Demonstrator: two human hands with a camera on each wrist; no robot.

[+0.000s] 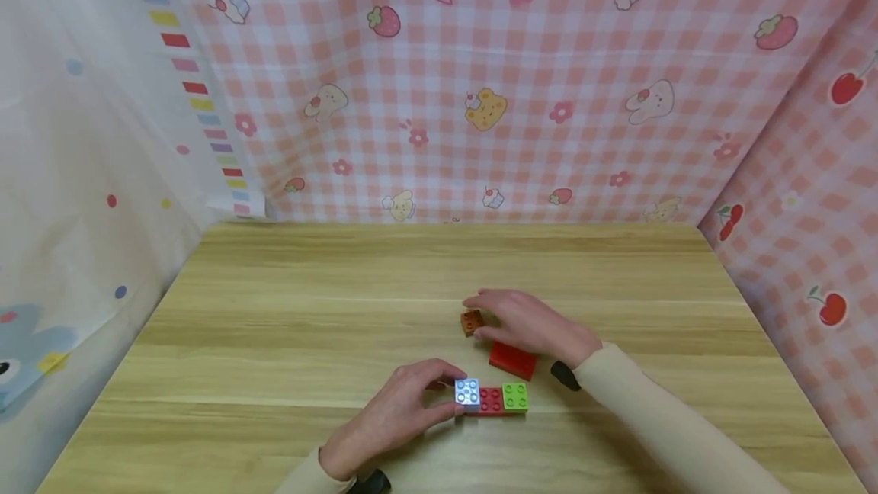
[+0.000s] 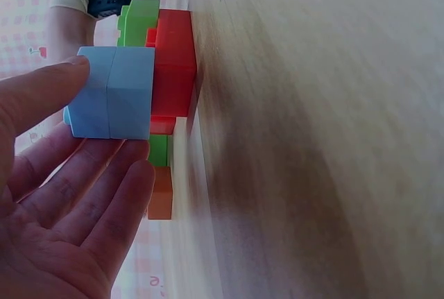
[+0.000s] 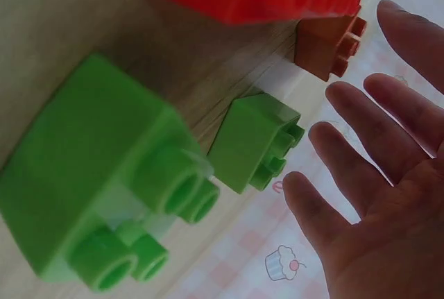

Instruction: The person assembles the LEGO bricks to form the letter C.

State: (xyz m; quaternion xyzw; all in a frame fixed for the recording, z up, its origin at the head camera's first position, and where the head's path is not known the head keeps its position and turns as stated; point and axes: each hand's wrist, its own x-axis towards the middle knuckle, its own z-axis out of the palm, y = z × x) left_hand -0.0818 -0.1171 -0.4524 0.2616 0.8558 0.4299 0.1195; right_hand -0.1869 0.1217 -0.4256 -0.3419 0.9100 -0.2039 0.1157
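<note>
My left hand [image 1: 411, 399] pinches a stack of light blue bricks [image 2: 111, 94] between thumb and fingertips. The stack sits at the left end of a long red brick [image 1: 490, 400], whose right end carries a lime green brick [image 1: 515, 396]. Farther back, my right hand [image 1: 524, 321] hovers with relaxed, spread fingers, holding nothing. Its thumb and fingertips are near a small orange-brown brick [image 1: 471, 322] with studs upward. Another green brick [image 3: 253, 143], hidden under that hand in the head view, appears beside its fingers in the right wrist view.
A separate red brick [image 1: 513, 360] lies between the joined bricks and my right hand. Close to the right wrist camera stands a large-looking green brick [image 3: 104, 174]. The wooden table [image 1: 309, 265] ends at a pink checked cloth [image 1: 439, 143] behind, with more cloth on both sides.
</note>
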